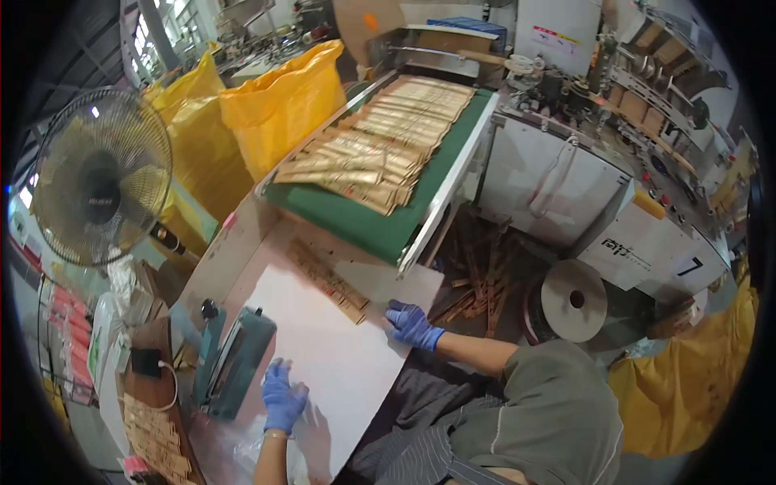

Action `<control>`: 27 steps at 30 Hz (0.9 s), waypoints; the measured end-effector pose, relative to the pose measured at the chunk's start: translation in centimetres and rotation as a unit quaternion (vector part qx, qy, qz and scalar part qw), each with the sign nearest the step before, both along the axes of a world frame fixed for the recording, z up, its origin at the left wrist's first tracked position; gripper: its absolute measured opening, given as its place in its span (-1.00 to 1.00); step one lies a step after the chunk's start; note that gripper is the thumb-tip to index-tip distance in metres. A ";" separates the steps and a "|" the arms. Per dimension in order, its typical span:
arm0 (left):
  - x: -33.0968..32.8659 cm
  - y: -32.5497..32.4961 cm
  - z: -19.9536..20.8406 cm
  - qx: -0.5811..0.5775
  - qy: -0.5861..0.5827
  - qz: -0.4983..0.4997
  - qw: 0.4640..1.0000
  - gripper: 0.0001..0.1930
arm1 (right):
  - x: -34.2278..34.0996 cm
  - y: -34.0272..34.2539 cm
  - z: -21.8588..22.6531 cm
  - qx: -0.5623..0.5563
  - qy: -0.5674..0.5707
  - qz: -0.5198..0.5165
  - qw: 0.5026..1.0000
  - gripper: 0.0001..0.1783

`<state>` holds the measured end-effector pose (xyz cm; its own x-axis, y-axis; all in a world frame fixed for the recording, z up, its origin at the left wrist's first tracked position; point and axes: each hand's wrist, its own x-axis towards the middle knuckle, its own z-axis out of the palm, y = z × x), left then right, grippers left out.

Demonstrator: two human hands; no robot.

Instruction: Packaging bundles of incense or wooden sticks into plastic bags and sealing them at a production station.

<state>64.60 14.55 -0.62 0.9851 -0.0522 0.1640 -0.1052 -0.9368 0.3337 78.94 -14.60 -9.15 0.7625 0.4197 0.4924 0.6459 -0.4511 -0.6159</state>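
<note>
My left hand (283, 398), in a blue glove, hovers over or rests on the white tabletop (303, 331) with its fingers stretched apart and nothing in them. Close to its left stands a teal bench device (238, 364), long and narrow, with a black knob. At the table's right edge is my right hand (414, 325), gloved in blue too, fingers apart and holding nothing visible. Just beyond it lie long tan printed paper packets (327, 283). Many similar packets (388, 137) overlap in rows on a green conveyor belt (347, 218) ahead.
A standing fan (103, 178) and yellow sacks (283, 101) are on the left. More packets (158, 436) lie at the lower left. Right of the table, tan strips (485, 283) litter the floor beside a large reel (572, 301) and white machine cabinets (550, 182).
</note>
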 end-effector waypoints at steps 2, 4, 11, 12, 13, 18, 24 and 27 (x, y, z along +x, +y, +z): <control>3.5 0.5 -4.1 -0.089 0.048 0.208 0.973 -0.58 | 1.0 -0.9 -0.2 0.001 -0.005 -0.054 0.999 -0.82; 6.1 2.6 -8.0 -0.048 -0.020 0.264 0.963 -0.61 | 1.0 -0.6 -0.5 -0.006 -0.030 -0.041 0.999 -0.80; 11.1 -0.4 -7.7 0.040 -0.116 0.347 0.930 -0.73 | 2.1 -2.1 0.1 0.004 -0.024 -0.021 0.999 -0.82; 11.4 -0.4 -7.8 0.031 -0.123 0.341 0.931 -0.73 | 2.3 -2.2 0.1 0.002 -0.021 -0.019 1.000 -0.82; 11.5 -0.5 -7.8 0.041 -0.115 0.347 0.930 -0.73 | 2.3 -2.2 0.1 0.005 -0.018 -0.013 1.000 -0.83; 11.9 -0.9 -7.8 0.037 -0.093 0.352 0.931 -0.70 | 2.8 -2.5 -0.1 0.018 -0.018 -0.005 1.000 -0.86; 12.1 -0.8 -8.0 0.051 -0.103 0.349 0.930 -0.75 | 3.1 -3.0 0.1 0.024 -0.007 0.020 0.999 -0.86; 12.0 -1.2 -7.8 0.040 -0.100 0.355 0.929 -0.75 | 3.0 -3.2 0.2 0.005 0.014 0.013 1.000 -0.86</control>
<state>76.57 13.38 -8.43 0.7259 0.5790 0.3712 0.4957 -0.8146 0.3012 81.90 -17.82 -8.90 0.7656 0.4342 0.4746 0.6390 -0.4283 -0.6390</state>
